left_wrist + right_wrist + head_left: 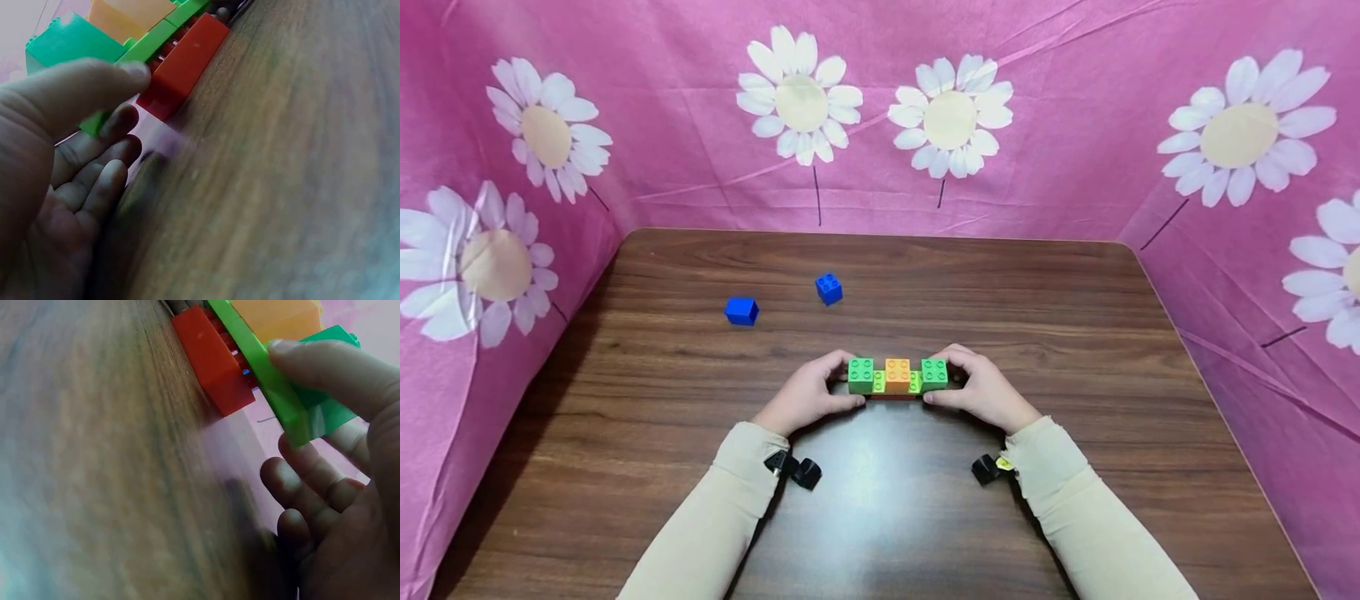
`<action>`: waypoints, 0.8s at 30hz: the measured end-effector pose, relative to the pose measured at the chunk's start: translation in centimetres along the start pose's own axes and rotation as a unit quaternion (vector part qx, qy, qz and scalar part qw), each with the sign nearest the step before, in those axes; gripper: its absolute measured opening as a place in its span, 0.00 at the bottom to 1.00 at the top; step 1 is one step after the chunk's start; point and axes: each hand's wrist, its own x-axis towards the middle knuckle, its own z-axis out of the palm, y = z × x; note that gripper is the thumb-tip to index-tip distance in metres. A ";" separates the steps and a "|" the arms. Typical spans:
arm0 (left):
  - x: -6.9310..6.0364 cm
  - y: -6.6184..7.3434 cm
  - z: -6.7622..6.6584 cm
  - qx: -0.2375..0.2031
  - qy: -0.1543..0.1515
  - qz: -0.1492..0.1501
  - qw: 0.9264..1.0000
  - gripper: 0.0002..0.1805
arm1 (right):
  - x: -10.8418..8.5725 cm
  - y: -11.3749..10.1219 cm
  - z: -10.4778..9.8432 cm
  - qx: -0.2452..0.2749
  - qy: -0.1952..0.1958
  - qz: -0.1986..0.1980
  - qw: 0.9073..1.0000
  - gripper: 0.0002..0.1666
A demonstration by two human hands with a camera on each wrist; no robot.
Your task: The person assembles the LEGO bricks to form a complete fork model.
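Observation:
Both hands hold the ends of one row of toy building bricks, low over the table in the head view. On top stand a left green brick (pixel 861 375), an orange brick (pixel 897 375) in the middle and a right green brick (pixel 934 373). These sit on light green bricks (pixel 275 387), with a red brick (pixel 187 65) below. Studs show in a narrow gap between the light green layer and the red brick. My left hand (pixel 808 390) pinches the left end, thumb in front. At the right end, my right hand (pixel 987 390) pinches likewise, its lower fingers loosely bent.
Two blue bricks lie farther back on the wooden table (pixel 1037 308): one blue brick (pixel 742 312) on its side, the other blue brick (pixel 829 288) with studs showing. A pink flowered cloth (pixel 880 200) surrounds the table's back and sides.

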 end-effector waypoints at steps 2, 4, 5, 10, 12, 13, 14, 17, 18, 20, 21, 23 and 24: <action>0.0 0.0 0.0 -0.008 0.000 -0.002 1.000 0.28 | 0.1 -0.1 0.1 0.000 -0.003 0.003 1.000 0.28; 0.0 0.1 0.2 -0.018 0.007 0.000 1.000 0.30 | 0.1 -0.2 0.3 0.001 -0.002 0.007 1.000 0.31; 0.0 0.1 0.3 -0.027 0.013 0.003 1.000 0.31 | 0.2 -0.3 0.4 0.003 -0.001 0.007 1.000 0.31; 0.3 0.2 0.7 -0.084 0.043 0.022 0.995 0.29 | 0.5 -0.4 1.0 0.017 0.007 0.001 1.000 0.28; 0.5 0.2 0.9 -0.087 0.043 0.026 0.995 0.28 | 0.5 -0.4 1.1 0.016 0.007 0.001 1.000 0.26; 0.5 0.3 1.0 -0.085 0.041 0.026 0.995 0.27 | 0.5 -0.4 1.1 0.014 0.007 0.002 1.000 0.26; 0.6 0.3 1.1 -0.082 0.038 0.026 0.996 0.26 | 0.5 -0.3 1.2 0.013 0.007 0.003 1.000 0.25; 0.7 0.5 1.2 -0.069 0.029 0.020 0.997 0.24 | 0.4 -0.4 1.3 0.007 0.012 0.008 1.000 0.24; 0.8 0.5 1.2 -0.064 0.028 0.017 0.997 0.24 | 0.4 -0.4 1.3 0.005 0.014 0.007 1.000 0.24; 0.8 0.6 1.2 -0.052 0.025 0.010 0.998 0.23 | 0.4 -0.4 1.3 0.001 0.015 0.009 1.000 0.23; 0.8 0.7 1.1 -0.045 0.024 0.006 0.999 0.23 | 0.4 -0.5 1.3 -0.001 0.014 0.009 1.000 0.22; 0.9 0.8 1.1 -0.034 0.020 -0.003 0.999 0.23 | 0.4 -0.6 1.3 -0.003 0.008 0.011 1.000 0.21; 0.9 0.9 1.0 -0.025 0.019 -0.008 0.999 0.22 | 0.5 -0.7 1.3 -0.005 0.005 0.012 1.000 0.21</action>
